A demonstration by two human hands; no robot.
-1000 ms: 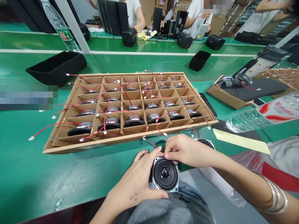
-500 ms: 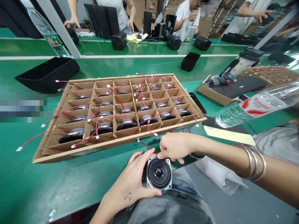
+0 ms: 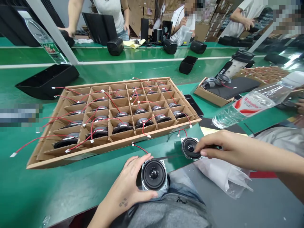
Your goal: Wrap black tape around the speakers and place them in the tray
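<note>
My left hand (image 3: 129, 182) is wrapped around a square-framed speaker driver (image 3: 154, 174), with its black cone facing up and the thumb along the lower edge. A red wire with a white plug runs from behind this driver toward the carton. My right hand (image 3: 219, 145) has its thumb and fingers pinched at the right edge of a second speaker driver (image 3: 190, 147), which lies cone up near the table edge. The second driver's red wire loops up behind it. Ahead, a divided cardboard tray (image 3: 114, 144) holds many similar drivers, their red wires trailing over the dividers.
A water bottle (image 3: 251, 103) lies at the right beside a phone (image 3: 193, 105) and a small carton (image 3: 211, 96). Black speaker housings (image 3: 47, 80) stand on the left and beyond. Co-workers are across the bench. A plastic bag (image 3: 224, 174) hangs below the edge.
My right hand has left the first speaker driver and moved right to the second one. My left hand still holds the first driver. The whole view has shifted slightly.
</note>
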